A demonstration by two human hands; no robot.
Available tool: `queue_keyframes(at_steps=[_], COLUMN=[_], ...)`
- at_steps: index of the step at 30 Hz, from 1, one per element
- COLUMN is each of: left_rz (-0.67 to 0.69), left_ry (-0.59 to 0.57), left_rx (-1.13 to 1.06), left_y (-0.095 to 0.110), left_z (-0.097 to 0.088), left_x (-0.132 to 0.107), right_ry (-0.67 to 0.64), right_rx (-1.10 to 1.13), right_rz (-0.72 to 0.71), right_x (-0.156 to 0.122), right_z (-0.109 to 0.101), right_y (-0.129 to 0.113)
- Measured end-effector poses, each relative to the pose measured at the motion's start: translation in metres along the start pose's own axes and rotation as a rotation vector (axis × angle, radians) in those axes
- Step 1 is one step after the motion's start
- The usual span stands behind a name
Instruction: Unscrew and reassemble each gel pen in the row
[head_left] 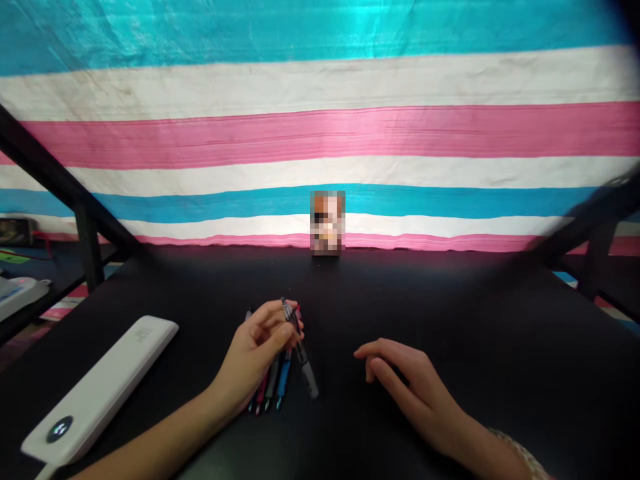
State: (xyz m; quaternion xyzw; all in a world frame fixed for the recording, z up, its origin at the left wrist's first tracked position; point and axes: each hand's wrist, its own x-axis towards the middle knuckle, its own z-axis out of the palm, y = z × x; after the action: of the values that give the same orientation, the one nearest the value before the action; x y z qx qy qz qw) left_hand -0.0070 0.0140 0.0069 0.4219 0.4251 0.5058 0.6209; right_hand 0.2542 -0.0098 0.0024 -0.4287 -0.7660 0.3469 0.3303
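Both arms are cut off by the bottom edge, so only the forearms and hands show. On the right wrist there is a pale band (520, 455), but it is blurry and partly out of view. At the near left lies a long white power bank (100, 390) on the black table (450, 300). Its near end has a dark round spot, and that end almost reaches the edge of the view.

The left hand (253, 353) is curled around a bunch of pens (281, 379). The thumb and fingers pinch them near their tops. The hand covers the middle of the pens, so it is hard to count them. Pink, grey and blue ones peek out below the hand, with those ends pointing back at the person. One darker pen leans out to the right, and its grey end is low by the table. I cannot tell if the pens touch the table.

The right hand (407, 383) holds nothing. It is loose and flat, palm down, low over the table, with the fingers pointing left toward the pens. There is a bare gap of table between its fingertips and the pens, so the pens are just to its left.

Farther back, at the far edge of the table, stands a small thing (327, 222) that is blurred into squares. Behind it hangs a big striped cloth (320, 133) in blue, white and pink. Black bars (60, 180) slant down on the left, and fuzzy ones on the right.
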Motion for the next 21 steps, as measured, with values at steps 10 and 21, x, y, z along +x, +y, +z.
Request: queue_keyframes(at_steps=[10,21], left_rz=[0.047,0.081], left_ry=[-0.066,-0.067], left_rx=[-0.030,-0.034], left_y=[-0.0014,-0.0027], left_z=[-0.0021,-0.0015], left_x=[-0.0005,-0.0009], right_ry=[0.010,0.023], right_rx=[0.004,-0.042], right_rz=[0.028,0.011], right_x=[0.0007,0.0009], right_z=[0.0024,0.0021], right_y=[-0.0006,0.0017])
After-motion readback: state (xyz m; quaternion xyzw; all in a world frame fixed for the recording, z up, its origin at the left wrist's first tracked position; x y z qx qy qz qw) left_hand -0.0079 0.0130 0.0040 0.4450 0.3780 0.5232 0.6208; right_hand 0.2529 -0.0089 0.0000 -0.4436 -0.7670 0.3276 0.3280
